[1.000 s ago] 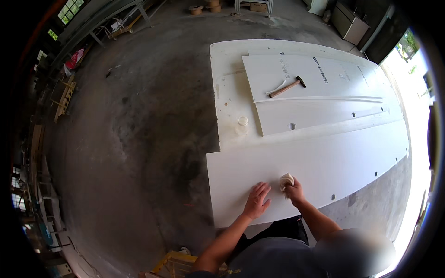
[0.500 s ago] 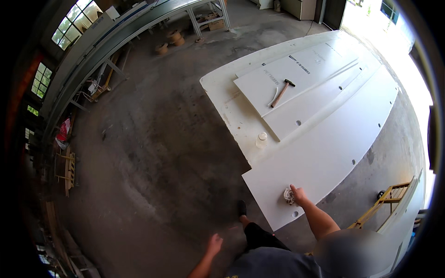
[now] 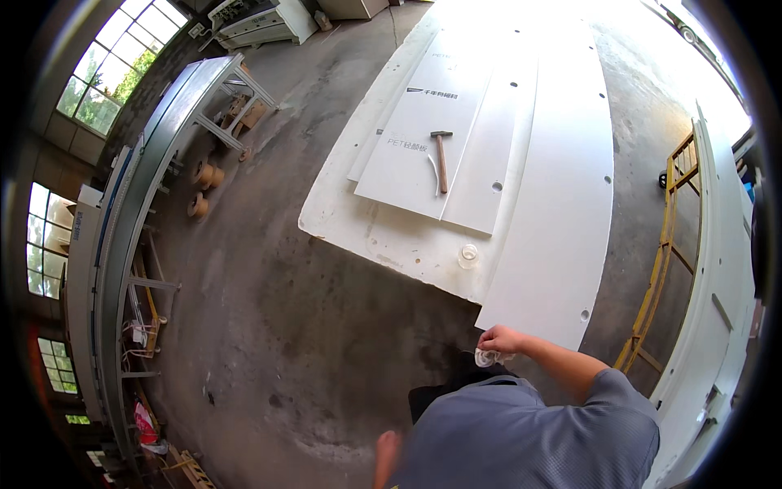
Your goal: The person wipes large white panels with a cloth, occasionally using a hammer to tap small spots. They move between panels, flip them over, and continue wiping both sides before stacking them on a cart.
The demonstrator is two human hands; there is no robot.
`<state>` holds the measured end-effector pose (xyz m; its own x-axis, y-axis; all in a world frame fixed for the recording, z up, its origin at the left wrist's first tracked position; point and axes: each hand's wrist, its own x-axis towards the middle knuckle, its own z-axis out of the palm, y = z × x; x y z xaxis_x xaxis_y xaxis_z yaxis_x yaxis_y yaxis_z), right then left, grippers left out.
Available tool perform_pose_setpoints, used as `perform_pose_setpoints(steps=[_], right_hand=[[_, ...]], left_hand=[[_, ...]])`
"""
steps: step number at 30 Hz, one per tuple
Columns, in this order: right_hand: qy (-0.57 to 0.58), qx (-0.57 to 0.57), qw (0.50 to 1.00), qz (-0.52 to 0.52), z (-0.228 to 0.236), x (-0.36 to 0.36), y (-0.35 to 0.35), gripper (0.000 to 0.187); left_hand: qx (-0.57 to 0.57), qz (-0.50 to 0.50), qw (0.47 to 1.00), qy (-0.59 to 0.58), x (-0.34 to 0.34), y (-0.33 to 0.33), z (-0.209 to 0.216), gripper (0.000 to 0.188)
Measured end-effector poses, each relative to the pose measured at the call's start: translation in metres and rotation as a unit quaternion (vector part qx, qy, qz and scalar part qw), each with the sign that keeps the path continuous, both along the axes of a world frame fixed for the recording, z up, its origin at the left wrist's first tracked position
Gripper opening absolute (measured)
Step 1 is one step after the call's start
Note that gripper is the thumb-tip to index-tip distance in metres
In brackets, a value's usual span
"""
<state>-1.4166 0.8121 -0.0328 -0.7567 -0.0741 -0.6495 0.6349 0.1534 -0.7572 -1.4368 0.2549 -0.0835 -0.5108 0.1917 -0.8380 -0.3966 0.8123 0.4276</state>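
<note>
My right hand (image 3: 500,337) is closed on a crumpled white rag (image 3: 489,357), right at the near end of a long white panel (image 3: 558,220). The panel has round dark holes along its right side. My left hand (image 3: 388,444) hangs low over the floor beside my body, touching nothing I can see; its fingers are blurred. A clear bottle (image 3: 467,256) stands on the near part of the worktable (image 3: 391,253). Farther back, a hammer with a wooden handle (image 3: 442,163) and a thin curved white strip (image 3: 433,175) lie on a stack of white boards (image 3: 399,175).
A long roller-type machine bench (image 3: 155,175) runs along the left, with brown spools (image 3: 208,175) on the floor beside it. On the right, a yellow frame (image 3: 658,269) stands next to tall white panels (image 3: 709,301). Grey concrete floor (image 3: 269,326) surrounds the table.
My right hand has moved the rag from the panel's surface to its near end edge. My view has turned, and my left hand now shows less clearly near my body.
</note>
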Motion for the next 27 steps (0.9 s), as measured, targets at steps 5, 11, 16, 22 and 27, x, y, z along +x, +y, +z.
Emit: perform_pose_setpoints(steps=[5,11,16,22,27], right_hand=[[0.068,0.027,0.985,-0.156,0.009,-0.164,-0.076,0.027],[0.048,0.269,0.85,-0.45,-0.006,-0.292,-0.009,0.054],[-0.077,0.351,0.734,-0.576,-0.045,-0.313,0.086,0.072],[-0.103,0.226,0.753,-0.609,-0.055,-0.351,0.114,0.058],[-0.21,0.328,0.672,-0.629,-0.032,-0.391,0.089,0.051]], left_hand=[[0.051,0.012,0.998,0.04,-0.171,0.008,0.011,0.038],[0.115,-0.074,0.983,0.123,-0.453,0.094,-0.019,0.042],[0.159,-0.308,0.907,0.24,-0.621,0.328,0.051,0.056],[0.153,-0.331,0.897,0.251,-0.71,0.51,0.021,0.09],[0.164,-0.348,0.906,0.174,-0.732,0.582,-0.045,0.104]])
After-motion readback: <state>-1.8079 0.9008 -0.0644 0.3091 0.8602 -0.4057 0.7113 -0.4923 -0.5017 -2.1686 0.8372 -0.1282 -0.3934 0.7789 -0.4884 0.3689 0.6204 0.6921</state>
